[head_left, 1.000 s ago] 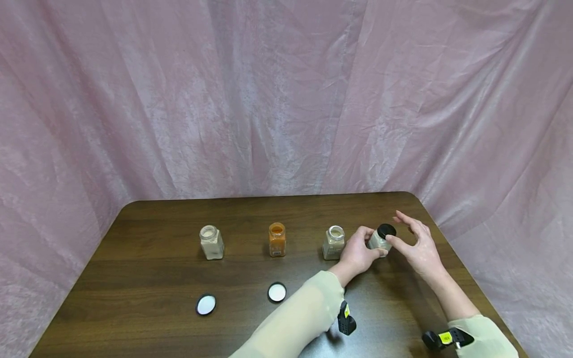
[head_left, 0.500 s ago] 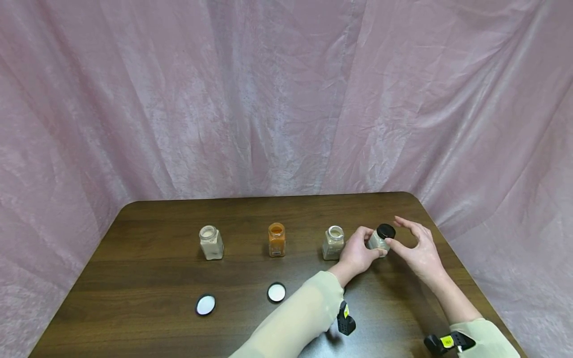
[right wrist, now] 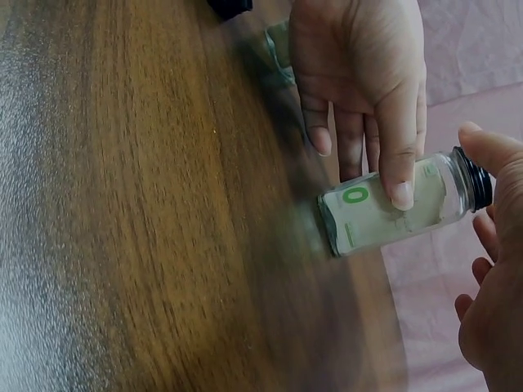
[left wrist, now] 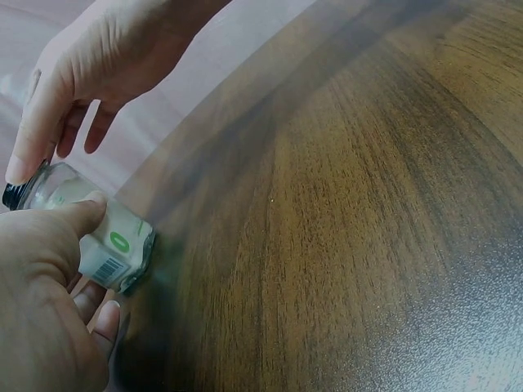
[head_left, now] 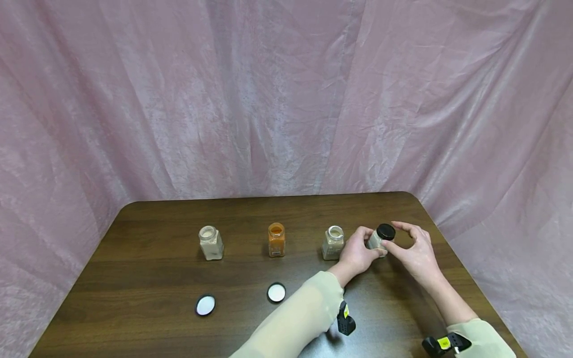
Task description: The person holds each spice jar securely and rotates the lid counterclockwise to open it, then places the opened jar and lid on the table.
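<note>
A square glass jar (head_left: 375, 242) with pale contents and a green-marked label stands slightly tilted at the table's right. My left hand (head_left: 356, 252) grips its body, the thumb across the label in the right wrist view. On the jar's mouth sits a black lid (head_left: 386, 231). My right hand (head_left: 417, 253) has its thumb and fingers around that lid, pinching it at the edge. Whether the jar's base (right wrist: 328, 226) touches the table cannot be told. Just left of my left hand is an uncovered jar (head_left: 333, 243) with pale contents.
Farther left stand an uncovered orange jar (head_left: 277, 240) and an uncovered whitish jar (head_left: 211, 243). Two lids, one nearer the middle (head_left: 276, 293) and one at left (head_left: 206, 305), lie white side up on the brown table (head_left: 147, 278). A pink curtain (head_left: 286, 99) hangs behind.
My right hand's raised fingers have come down and closer around the black lid, and its thumb has shifted slightly left along it. My left hand and the jar have hardly moved.
</note>
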Tool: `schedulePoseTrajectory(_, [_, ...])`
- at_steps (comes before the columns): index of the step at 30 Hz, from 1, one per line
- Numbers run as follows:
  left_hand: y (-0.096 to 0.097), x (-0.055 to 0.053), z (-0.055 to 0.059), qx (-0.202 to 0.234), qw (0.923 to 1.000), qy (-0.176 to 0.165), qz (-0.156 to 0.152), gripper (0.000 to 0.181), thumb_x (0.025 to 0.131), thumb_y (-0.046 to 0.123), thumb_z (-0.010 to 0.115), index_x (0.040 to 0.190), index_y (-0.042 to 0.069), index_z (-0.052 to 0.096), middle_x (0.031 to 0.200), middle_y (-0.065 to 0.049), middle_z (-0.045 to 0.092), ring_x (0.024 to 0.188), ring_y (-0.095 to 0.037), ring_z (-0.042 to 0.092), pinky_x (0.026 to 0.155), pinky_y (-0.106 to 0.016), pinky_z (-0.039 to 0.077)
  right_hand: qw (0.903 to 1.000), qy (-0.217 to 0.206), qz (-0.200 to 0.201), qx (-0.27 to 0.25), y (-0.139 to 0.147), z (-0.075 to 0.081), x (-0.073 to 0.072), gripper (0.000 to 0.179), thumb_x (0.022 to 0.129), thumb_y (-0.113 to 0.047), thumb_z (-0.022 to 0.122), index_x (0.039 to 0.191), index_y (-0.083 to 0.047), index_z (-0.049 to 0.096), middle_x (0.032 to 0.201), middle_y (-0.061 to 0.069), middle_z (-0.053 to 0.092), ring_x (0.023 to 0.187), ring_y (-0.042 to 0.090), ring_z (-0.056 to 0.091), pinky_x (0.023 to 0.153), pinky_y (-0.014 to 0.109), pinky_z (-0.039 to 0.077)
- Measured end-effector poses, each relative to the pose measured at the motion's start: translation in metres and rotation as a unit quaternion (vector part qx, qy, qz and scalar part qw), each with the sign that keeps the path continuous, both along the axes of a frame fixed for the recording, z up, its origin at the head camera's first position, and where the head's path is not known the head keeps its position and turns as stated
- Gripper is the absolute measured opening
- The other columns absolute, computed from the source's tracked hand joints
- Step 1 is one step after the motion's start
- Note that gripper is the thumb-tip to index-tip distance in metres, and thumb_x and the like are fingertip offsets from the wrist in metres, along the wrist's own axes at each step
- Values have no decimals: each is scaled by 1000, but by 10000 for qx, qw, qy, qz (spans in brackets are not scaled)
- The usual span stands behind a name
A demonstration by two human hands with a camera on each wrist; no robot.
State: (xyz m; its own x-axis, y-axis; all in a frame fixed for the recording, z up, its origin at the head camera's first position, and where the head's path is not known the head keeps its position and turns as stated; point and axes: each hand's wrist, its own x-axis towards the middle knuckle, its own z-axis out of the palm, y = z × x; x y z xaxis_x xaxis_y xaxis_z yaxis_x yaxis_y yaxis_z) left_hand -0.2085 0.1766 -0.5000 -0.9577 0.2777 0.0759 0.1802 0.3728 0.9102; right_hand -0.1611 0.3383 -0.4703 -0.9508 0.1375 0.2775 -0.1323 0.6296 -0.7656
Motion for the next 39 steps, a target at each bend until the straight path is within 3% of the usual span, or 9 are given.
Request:
schedulePoseTrajectory(7, [0,0,0,21,10000,-42,7,48,78,20,91,116,17,63,106,7,71,94,-7,63,80,-21,46,9995,-132,-265,99,-4,1,-3,65,87,-40,83,133,-2,58,131,19,54,128,36,35,92,49,30])
schedulePoseTrajectory(24, [1,-1,0,-23,10000,-28,11,48,78,20,91,116,17,63,107,6,72,94,-6,63,81,-20,46,9988,-274,-407,-2,-7,6,-6,61,88,-42,82,128,-2,58,125,17,53,121,31,37,89,44,33])
schedulePoseTrajectory(39, [1,-1,0,7,10000,-73,-14,47,78,20,91,116,17,63,105,7,71,92,-6,62,80,-21,46,9999,-49,-95,-60,-6,3,-5,49,93,-33,78,131,-5,63,131,16,56,121,32,41,95,53,33])
